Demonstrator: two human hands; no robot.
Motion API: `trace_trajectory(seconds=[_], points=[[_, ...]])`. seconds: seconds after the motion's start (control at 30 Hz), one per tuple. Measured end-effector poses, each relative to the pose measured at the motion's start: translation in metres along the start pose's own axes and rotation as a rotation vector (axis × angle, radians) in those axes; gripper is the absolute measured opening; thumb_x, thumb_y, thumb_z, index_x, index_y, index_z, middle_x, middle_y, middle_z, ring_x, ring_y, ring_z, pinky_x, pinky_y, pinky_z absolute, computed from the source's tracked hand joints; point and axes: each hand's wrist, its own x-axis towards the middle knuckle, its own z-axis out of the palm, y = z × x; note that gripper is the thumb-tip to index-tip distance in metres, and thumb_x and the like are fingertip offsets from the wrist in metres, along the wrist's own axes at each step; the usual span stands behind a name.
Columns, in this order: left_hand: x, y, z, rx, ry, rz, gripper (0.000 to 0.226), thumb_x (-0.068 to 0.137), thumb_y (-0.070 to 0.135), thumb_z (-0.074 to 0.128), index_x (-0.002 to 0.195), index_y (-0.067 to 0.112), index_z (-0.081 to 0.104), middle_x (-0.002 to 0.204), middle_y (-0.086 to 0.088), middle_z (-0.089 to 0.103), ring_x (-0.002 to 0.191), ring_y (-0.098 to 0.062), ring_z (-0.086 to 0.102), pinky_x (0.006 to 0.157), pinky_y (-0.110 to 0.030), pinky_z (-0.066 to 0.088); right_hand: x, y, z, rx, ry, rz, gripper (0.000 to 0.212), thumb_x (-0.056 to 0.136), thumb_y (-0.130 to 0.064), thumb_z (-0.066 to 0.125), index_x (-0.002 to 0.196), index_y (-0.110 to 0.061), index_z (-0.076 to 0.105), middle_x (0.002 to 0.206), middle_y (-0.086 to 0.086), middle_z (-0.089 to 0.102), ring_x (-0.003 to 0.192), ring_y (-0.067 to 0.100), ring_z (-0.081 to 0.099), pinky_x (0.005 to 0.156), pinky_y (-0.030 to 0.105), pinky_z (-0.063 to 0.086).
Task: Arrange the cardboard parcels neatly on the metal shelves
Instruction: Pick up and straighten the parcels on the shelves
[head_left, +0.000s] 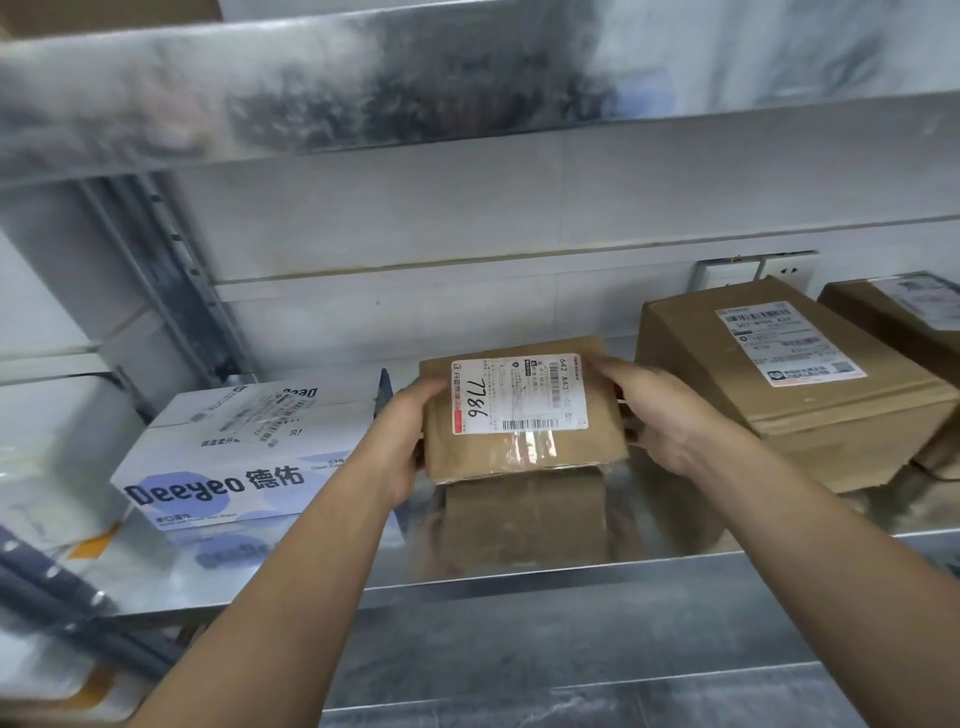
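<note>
Gripping a small brown parcel by its ends, left hand and right hand are holding it flat, white label up, long axis running sideways, just left of the big box.

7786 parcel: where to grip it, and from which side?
Take the parcel by its left and right end faces, one hand from each side, as the left hand and right hand do. It lies flat, label up, and gaps beside the Deeyeo box and big box leave both ends free.
</note>
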Motion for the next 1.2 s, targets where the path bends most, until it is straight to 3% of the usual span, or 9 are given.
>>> trace_trajectory(seconds=[0.13, 0.23, 0.37, 0.47, 0.53, 0.6, 0.73, 0.9, 1.2], points=[[-0.003, 0.005, -0.004, -0.100, 0.026, 0.009, 0.029, 0.099, 0.048, 0.055, 0.089, 0.021, 0.058, 0.054, 0.007, 0.062, 0.048, -0.011, 0.059, 0.062, -0.032, 0.045, -0.005, -0.005, -0.005, 0.127, 0.013, 0.054, 0.036, 0.101, -0.053, 0.055, 0.105, -0.021, 0.071, 0.085, -0.002, 0.077, 0.092, 0.024, 0.069, 0.087, 0.043, 0.053], [-0.008, 0.008, -0.002, -0.147, 0.030, 0.028, 0.026, 0.101, 0.047, 0.053, 0.096, 0.021, 0.053, 0.047, 0.010, 0.057, 0.038, -0.007, 0.054, 0.059, -0.031, 0.042, -0.008, -0.006, -0.006, 0.145, -0.006, 0.053, 0.035, 0.101, -0.054, 0.055, 0.098, -0.023, 0.070, 0.074, -0.004, 0.076, 0.092, 0.025, 0.069, 0.090, 0.047, 0.053], [-0.003, 0.006, -0.003, -0.161, 0.020, 0.021, 0.033, 0.099, 0.048, 0.058, 0.114, 0.019, 0.061, 0.072, 0.006, 0.069, 0.068, -0.014, 0.065, 0.070, -0.034, 0.050, -0.011, -0.005, -0.004, 0.109, -0.029, 0.014, 0.031, 0.099, -0.050, 0.060, 0.102, -0.021, 0.072, 0.071, -0.005, 0.073, 0.083, 0.024, 0.067, 0.086, 0.045, 0.054], [0.002, 0.000, -0.003, -0.163, 0.029, 0.020, 0.065, 0.094, 0.041, 0.069, 0.150, 0.031, 0.038, 0.100, 0.007, 0.078, 0.093, -0.018, 0.073, 0.097, -0.044, 0.054, -0.009, 0.001, 0.000, 0.056, -0.026, -0.004, 0.038, 0.095, -0.048, 0.067, 0.117, -0.018, 0.069, 0.098, 0.003, 0.076, 0.098, 0.027, 0.070, 0.091, 0.046, 0.054], [0.002, -0.004, -0.001, -0.118, 0.022, 0.052, 0.040, 0.097, 0.029, 0.067, 0.132, 0.027, 0.047, 0.091, 0.004, 0.079, 0.090, -0.019, 0.072, 0.101, -0.044, 0.052, -0.007, 0.005, 0.002, 0.017, -0.006, -0.014, 0.034, 0.094, -0.043, 0.070, 0.117, -0.018, 0.064, 0.109, 0.007, 0.074, 0.105, 0.028, 0.070, 0.099, 0.054, 0.053], [0.000, -0.005, 0.002, -0.051, 0.020, 0.054, 0.024, 0.099, 0.022, 0.063, 0.122, 0.016, 0.061, 0.093, -0.002, 0.078, 0.085, -0.019, 0.072, 0.087, -0.038, 0.056, -0.006, 0.007, 0.005, -0.001, 0.003, -0.013, 0.036, 0.092, -0.040, 0.073, 0.118, -0.017, 0.061, 0.111, 0.008, 0.074, 0.104, 0.029, 0.071, 0.098, 0.056, 0.053], [0.003, -0.008, 0.002, -0.017, 0.046, 0.048, 0.031, 0.100, 0.017, 0.062, 0.128, 0.005, 0.062, 0.110, -0.013, 0.076, 0.091, -0.023, 0.073, 0.072, -0.033, 0.055, -0.003, 0.011, 0.007, -0.018, 0.024, -0.025, 0.040, 0.091, -0.034, 0.075, 0.120, -0.013, 0.058, 0.110, 0.011, 0.073, 0.098, 0.027, 0.072, 0.081, 0.042, 0.058], [0.002, -0.005, 0.005, 0.004, 0.049, 0.062, 0.017, 0.100, 0.012, 0.059, 0.115, 0.006, 0.064, 0.098, -0.011, 0.074, 0.083, -0.022, 0.071, 0.071, -0.032, 0.055, -0.001, 0.010, 0.009, -0.055, 0.053, -0.026, 0.037, 0.093, -0.028, 0.073, 0.121, -0.009, 0.057, 0.103, 0.011, 0.070, 0.086, 0.024, 0.069, 0.062, 0.030, 0.048], [0.006, -0.006, 0.006, 0.030, 0.075, 0.091, 0.007, 0.099, 0.006, 0.059, 0.101, 0.009, 0.065, 0.087, -0.007, 0.074, 0.075, -0.019, 0.070, 0.067, -0.030, 0.054, -0.001, 0.007, 0.012, -0.126, 0.079, -0.040, 0.032, 0.095, -0.023, 0.071, 0.119, -0.008, 0.057, 0.099, 0.010, 0.069, 0.080, 0.022, 0.067, 0.057, 0.028, 0.045]])
